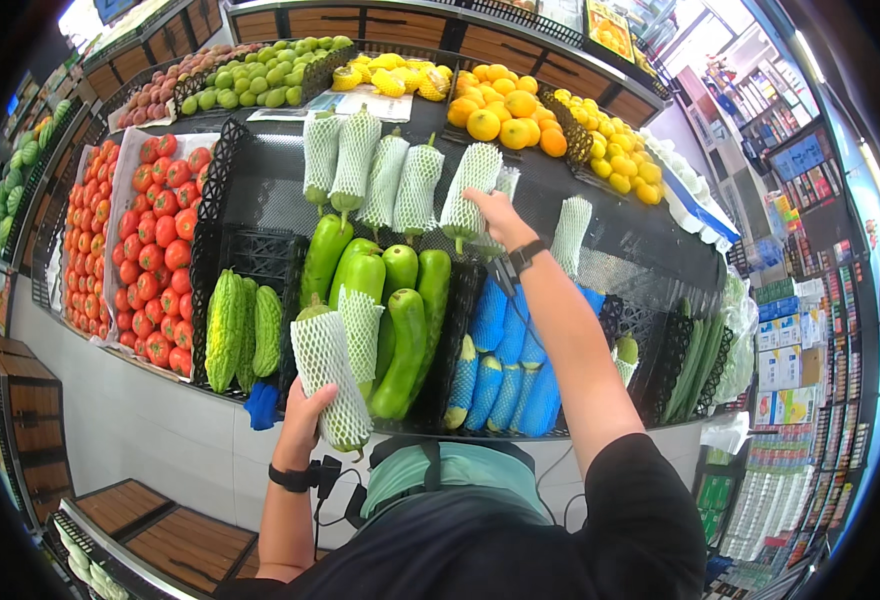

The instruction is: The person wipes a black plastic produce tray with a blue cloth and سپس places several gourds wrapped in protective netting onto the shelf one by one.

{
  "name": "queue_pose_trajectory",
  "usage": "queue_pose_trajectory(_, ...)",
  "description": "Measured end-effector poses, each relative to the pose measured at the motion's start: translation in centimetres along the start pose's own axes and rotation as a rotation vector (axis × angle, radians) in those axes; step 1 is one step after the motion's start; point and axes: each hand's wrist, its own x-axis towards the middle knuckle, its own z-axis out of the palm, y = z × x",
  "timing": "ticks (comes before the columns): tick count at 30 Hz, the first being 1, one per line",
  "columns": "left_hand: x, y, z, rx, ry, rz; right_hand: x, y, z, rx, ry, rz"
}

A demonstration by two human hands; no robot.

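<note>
My left hand holds a green gourd in a white foam net near the front edge of the produce stand. Farther back, my right hand has its fingers on another foam-netted gourd, which lies on the black mat. Several more netted gourds lie side by side to the left of it, and one netted gourd lies apart to the right. Bare long green gourds fill a black crate between my hands, with a netted one on top of them.
Bitter melons and tomatoes are at the left. Blue-netted vegetables lie below my right forearm. Oranges, lemons and green fruit line the back. Black crate dividers stand between sections. Slender green vegetables are at the right.
</note>
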Motion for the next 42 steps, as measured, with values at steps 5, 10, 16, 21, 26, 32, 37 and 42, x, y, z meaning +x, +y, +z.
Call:
queue_pose_trajectory(5, 0.3, -0.1, 2.2, -0.051, -0.052, -0.017, -9.1, -2.2, -3.5, 0.296, -0.216, -0.007)
queue_pose_trajectory(10, 1.2, -1.3, 4.0, 0.018, -0.123, -0.059, -17.4, -2.3, -9.2, 0.272, -0.269, -0.073)
queue_pose_trajectory(16, 1.6, -2.9, 7.8, 0.093, -0.215, -0.130, -27.0, -2.0, -19.7, 0.243, -0.087, -0.097)
queue_pose_trajectory(21, 1.1, -5.2, 11.5, 0.162, -0.286, -0.194, -36.6, -1.9, -31.4, 0.203, 0.148, 0.054)
queue_pose_trajectory(26, 0.4, -8.2, 15.9, 0.211, -0.304, -0.216, -43.1, 2.3, -41.7, -0.044, 0.302, 0.320)
queue_pose_trajectory(32, -0.9, -11.8, 23.3, 0.238, -0.325, -0.189, -39.7, 14.2, -48.5, -0.362, 0.435, 0.235)
queue_pose_trajectory(37, -2.6, -14.7, 29.7, 0.305, -0.312, -0.194, -34.0, 22.3, -52.1, -0.648, 0.455, 0.158)
queue_pose_trajectory(42, -5.1, -17.5, 34.3, 0.322, -0.332, -0.187, -33.2, 24.2, -52.5, -0.707, 0.304, 0.291)
